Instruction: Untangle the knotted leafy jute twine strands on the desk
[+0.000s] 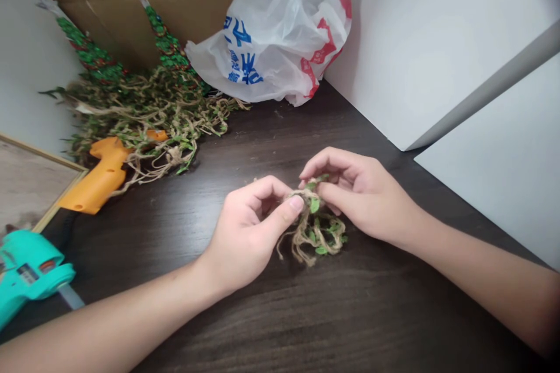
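Jute-twine leaf garland was held over the dark wood table, our left hand and right hand pinching its knotted end between clenched fingers, teal glue gun off left, white plastic bag behind, its blue characters unreadable to us.

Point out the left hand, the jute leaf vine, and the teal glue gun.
Left hand [242, 239], head view, on its back.
Jute leaf vine [317, 239], head view, on its loose twine.
Teal glue gun [30, 265], head view, on its body.
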A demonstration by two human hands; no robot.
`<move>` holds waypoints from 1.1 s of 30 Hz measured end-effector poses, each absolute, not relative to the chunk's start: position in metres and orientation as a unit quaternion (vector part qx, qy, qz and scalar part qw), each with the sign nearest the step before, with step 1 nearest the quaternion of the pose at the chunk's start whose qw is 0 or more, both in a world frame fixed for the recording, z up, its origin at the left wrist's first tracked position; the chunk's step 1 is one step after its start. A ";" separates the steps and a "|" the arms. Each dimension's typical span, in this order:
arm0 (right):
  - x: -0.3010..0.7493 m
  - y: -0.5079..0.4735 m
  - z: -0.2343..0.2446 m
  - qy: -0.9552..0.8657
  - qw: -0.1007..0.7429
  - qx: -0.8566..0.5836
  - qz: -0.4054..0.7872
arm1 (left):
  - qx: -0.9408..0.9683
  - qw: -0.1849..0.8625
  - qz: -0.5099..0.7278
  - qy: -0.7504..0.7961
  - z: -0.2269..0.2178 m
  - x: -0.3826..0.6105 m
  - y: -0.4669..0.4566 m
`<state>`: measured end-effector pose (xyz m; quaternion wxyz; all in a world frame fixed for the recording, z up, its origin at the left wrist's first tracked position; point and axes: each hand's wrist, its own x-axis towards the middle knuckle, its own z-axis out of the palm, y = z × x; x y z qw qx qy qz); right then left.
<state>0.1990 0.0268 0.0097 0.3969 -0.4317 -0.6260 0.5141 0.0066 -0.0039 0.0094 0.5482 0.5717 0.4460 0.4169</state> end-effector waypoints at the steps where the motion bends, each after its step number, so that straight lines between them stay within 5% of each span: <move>1: 0.199 0.026 0.010 -0.630 0.405 -0.425 0.508 | 0.570 0.547 0.418 0.449 0.009 0.006 -0.004; 10: 0.212 0.031 0.014 -0.392 0.385 -0.369 0.750 | 0.562 0.530 0.427 0.470 0.008 0.006 0.000; 18: 0.200 0.026 0.008 -0.504 0.387 -0.440 0.635 | 0.592 0.524 0.418 0.448 0.009 0.006 -0.002; 25: 0.213 0.037 0.015 -0.346 0.338 -0.388 0.784 | 0.582 0.535 0.416 0.450 0.009 0.008 -0.002; 33: 0.209 0.028 0.020 -0.354 0.462 -0.384 0.717 | 0.582 0.526 0.428 0.449 0.006 0.006 -0.002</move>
